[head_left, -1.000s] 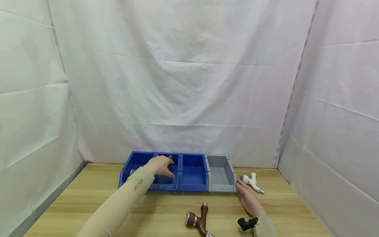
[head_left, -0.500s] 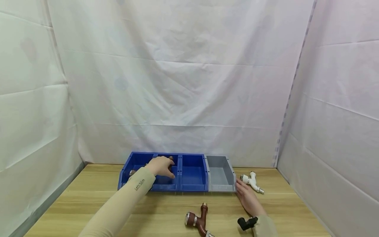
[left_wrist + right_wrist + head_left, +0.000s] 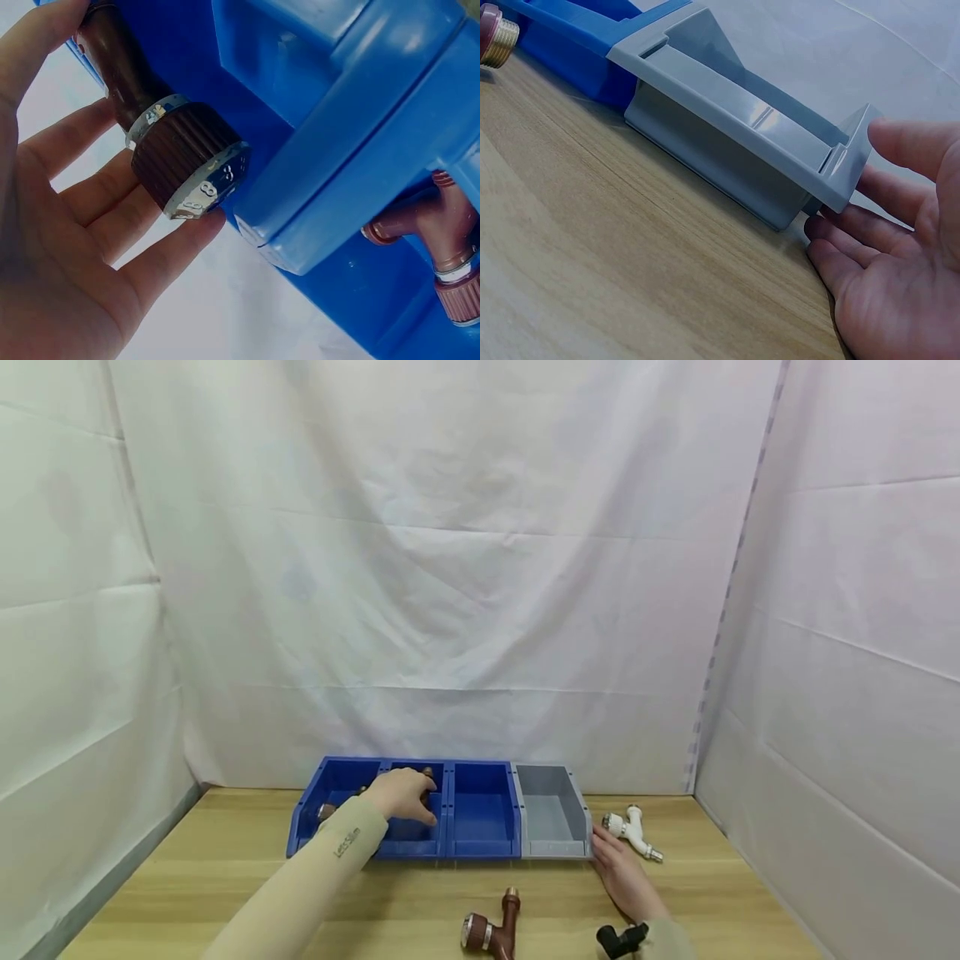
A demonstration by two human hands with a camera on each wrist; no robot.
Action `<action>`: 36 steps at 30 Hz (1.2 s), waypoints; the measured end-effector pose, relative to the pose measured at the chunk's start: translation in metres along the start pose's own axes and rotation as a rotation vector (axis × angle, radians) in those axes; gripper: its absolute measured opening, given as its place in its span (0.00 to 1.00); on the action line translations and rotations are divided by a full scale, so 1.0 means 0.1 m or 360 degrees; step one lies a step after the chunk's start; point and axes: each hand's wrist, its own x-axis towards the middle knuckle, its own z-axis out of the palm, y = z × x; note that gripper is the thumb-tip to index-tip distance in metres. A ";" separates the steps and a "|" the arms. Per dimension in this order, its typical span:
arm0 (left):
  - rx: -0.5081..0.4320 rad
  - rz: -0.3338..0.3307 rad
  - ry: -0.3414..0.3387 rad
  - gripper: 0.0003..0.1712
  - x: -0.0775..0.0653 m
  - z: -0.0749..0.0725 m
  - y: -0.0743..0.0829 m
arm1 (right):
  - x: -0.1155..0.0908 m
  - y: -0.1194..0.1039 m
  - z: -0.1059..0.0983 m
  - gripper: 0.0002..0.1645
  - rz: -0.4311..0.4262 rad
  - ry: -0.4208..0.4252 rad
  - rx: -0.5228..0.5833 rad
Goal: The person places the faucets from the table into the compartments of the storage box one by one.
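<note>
1. Your left hand [image 3: 401, 795]: over the second blue bin [image 3: 414, 850] from the left, fingers spread and slightly bent about a brown tap [image 3: 184, 146]. Thumb lies by the tap's neck, other fingers behind it. Cannot tell whether you grip it.
2. The brown tap: at that bin, its ribbed knob and silver cap toward your wrist camera. Cannot tell whether it touches the bin's floor.
3. Your right hand [image 3: 626, 878]: fingers extended against the outer right side of the grey bin [image 3: 553, 848], thumb tip at its front corner. A black fitting [image 3: 621, 941] sits at that wrist.
4. Second brown tap [image 3: 442, 225]: lies in the leftmost blue bin [image 3: 345, 773], across the divider.
5. Third blue bin [image 3: 480, 818]: joined between the second blue and the grey.
6. White tap [image 3: 633, 835]: on the table [image 3: 225, 881], just beside your right fingers.
7. Third brown tap [image 3: 504, 931]: on the table in front of the bins, lower end out of frame.
8. White sheets [image 3: 450, 577]: hang behind and at both sides.
</note>
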 end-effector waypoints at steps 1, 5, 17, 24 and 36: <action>0.0003 0.0000 -0.0001 0.34 0.01 -0.01 0.01 | 0.01 -0.01 -0.01 0.35 -0.0005 -0.0009 -0.0011; 0.0000 0.0007 -0.0010 0.34 0.04 -0.03 0.03 | 0.03 -0.02 -0.03 0.34 0.0001 0.0003 0.0014; 0.0001 -0.0009 -0.0014 0.34 0.03 -0.02 0.04 | 0.00 -0.04 0.01 0.33 0.0023 0.0063 0.0015; -0.0001 -0.0032 -0.0022 0.34 0.06 0.00 0.05 | 0.02 -0.06 -0.01 0.34 0.0021 0.0058 0.0018; -0.0028 -0.0012 -0.0028 0.34 0.07 0.02 0.07 | 0.02 -0.06 -0.04 0.34 0.0006 0.0033 0.0017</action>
